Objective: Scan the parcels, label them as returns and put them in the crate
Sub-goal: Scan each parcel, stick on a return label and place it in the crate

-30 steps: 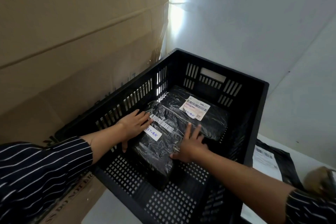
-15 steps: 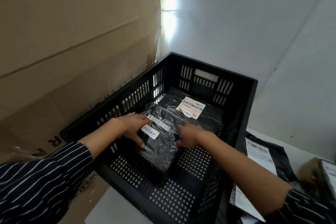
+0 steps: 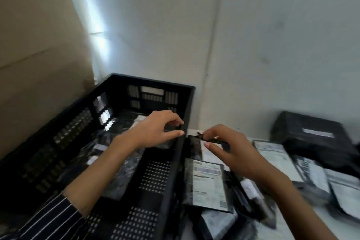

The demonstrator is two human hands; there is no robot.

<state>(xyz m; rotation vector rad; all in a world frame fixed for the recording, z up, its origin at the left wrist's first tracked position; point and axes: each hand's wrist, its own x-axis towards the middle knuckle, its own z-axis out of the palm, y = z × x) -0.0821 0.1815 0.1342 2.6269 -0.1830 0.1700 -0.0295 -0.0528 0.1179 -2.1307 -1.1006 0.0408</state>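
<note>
The black slotted crate holds glossy black-wrapped parcels lying flat on its perforated floor, while flat labelled mailers overlap just beside its right wall and a bulkier black parcel sits farther right.

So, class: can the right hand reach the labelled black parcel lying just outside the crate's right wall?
Probably yes: the right hand hovers right beside that parcel, outside the crate, nothing between them, though its fingers may pinch black plastic.

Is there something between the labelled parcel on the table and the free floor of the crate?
Only the crate's right wall stands between the labelled parcel and the bare crate floor; the left hand is above that wall's rim.
</note>
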